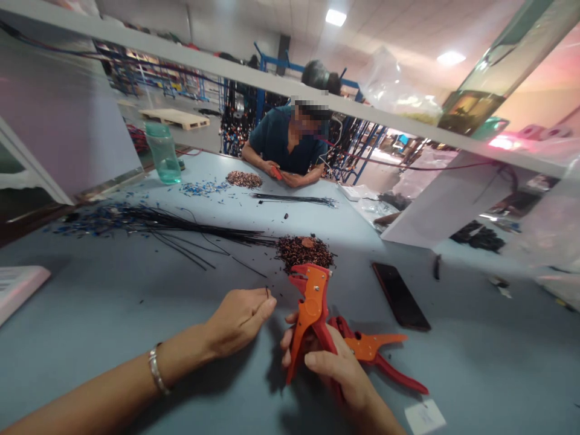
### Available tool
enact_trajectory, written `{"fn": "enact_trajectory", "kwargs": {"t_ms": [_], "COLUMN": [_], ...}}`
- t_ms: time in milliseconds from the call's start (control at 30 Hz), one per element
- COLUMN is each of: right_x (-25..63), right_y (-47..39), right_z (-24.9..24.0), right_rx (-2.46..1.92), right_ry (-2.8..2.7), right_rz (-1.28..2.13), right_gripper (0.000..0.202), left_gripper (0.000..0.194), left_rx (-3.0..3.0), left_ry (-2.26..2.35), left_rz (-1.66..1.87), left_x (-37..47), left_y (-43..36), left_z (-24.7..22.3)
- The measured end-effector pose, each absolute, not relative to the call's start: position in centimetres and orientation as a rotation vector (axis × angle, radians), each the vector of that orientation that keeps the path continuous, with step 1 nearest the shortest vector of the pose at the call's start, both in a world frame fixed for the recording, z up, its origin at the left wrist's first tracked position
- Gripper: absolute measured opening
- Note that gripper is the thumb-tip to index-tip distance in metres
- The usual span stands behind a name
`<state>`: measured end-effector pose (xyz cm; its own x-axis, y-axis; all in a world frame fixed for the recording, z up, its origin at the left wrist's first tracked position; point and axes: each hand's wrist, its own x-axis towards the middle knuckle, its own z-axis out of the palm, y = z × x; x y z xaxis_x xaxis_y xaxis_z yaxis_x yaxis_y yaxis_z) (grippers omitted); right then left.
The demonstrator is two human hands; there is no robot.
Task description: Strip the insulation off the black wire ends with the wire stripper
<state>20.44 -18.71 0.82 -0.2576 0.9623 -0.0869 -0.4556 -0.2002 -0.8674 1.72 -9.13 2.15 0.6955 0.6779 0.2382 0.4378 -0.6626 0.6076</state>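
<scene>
My left hand is closed in a pinch, with the tip of a thin black wire poking out at its fingertips. My right hand is wrapped round an orange and red wire stripper, its jaws pointing up and its handles spread. A second wire stripper of the same colours lies on the table beside that hand. Beyond the stripper's jaws is a pile of short black and copper-coloured cuttings. A bundle of long black wires stretches left from the pile, its far ends among blue pieces.
A phone lies on the blue-grey table at the right. A green bottle stands at the back left. Across the table a co-worker holds something red. A white shelf beam crosses above.
</scene>
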Motion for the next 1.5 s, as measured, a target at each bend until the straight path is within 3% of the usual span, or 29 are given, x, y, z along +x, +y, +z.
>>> {"fn": "enact_trajectory", "kwargs": {"t_ms": [233,433,533,667,900,1033,1200,1500], "right_x": [20.6,20.7,20.6,20.6,20.2,19.9,19.7,19.9], "right_y": [-18.7,-18.6,-18.7,-18.8,-18.8,-18.6,-18.5,-18.4], "right_z": [0.9,1.2,1.2,0.9,1.4,1.4,1.3,1.3], "right_rx": [-0.787,-0.824,-0.908,-0.953,-0.808,-0.772,-0.801,-0.814], "right_ry": [-0.983,-1.102,-1.141,-1.140,-0.896,-0.843,-0.770,-0.715], "right_rz": [1.649,1.682,1.664,1.717,1.641,1.571,1.535,1.498], "right_gripper": [0.047,0.063,0.070,0.066,0.058,0.056,0.054,0.053], "left_gripper": [0.036,0.037,0.029,0.027,0.019,0.022,0.024,0.021], "left_rx": [2.699,3.012,3.125,3.169,2.573,2.158,2.149,1.912], "left_ry": [0.458,0.430,0.472,0.376,0.805,0.797,0.828,0.976], "left_rz": [0.568,0.639,0.585,0.525,0.641,0.746,0.899,0.856], "left_x": [2.0,1.9,2.0,2.2,2.1,2.3,2.5,3.2], "left_y": [-9.4,-9.2,-9.3,-9.6,-9.8,-9.8,-9.8,-9.9], "left_z": [1.8,1.2,0.8,0.4,0.5,0.6,0.9,1.3]}}
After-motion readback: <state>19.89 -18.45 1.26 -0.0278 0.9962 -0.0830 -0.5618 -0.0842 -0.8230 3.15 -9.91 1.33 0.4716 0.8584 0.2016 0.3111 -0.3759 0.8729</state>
